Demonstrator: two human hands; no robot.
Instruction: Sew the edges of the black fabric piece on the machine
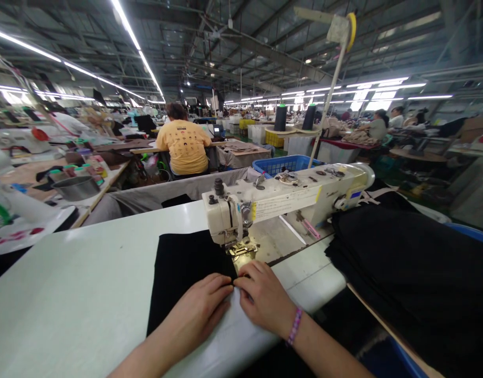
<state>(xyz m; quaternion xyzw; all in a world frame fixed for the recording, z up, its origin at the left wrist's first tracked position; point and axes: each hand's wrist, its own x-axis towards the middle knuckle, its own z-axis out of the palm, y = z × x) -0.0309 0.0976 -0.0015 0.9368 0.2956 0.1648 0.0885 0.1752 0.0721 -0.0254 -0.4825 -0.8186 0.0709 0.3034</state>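
Two bare hands work at the near end of a black fabric panel (pixel 182 278) lying flat on a white sewing table (pixel 80 278). Its long axis runs near to far, with its far end reaching the presser foot (pixel 241 249) of a cream industrial sewing machine (pixel 328 189). The left hand (pixel 198 307) and right hand (pixel 263 296) are curled, pinching the panel's right edge, with their fingertips (pixel 232 282) almost meeting. A purple beaded bracelet (pixel 294 326) circles the right wrist. A white label (pixel 284 203) on the machine's arm is too small to read. A black fabric pile (pixel 399 273) lies right. Far off, under strip lights (pixel 139 52) in a wide factory hall, a person in a yellow T-shirt (pixel 184 142) sits past a blue plastic crate (pixel 283 164).
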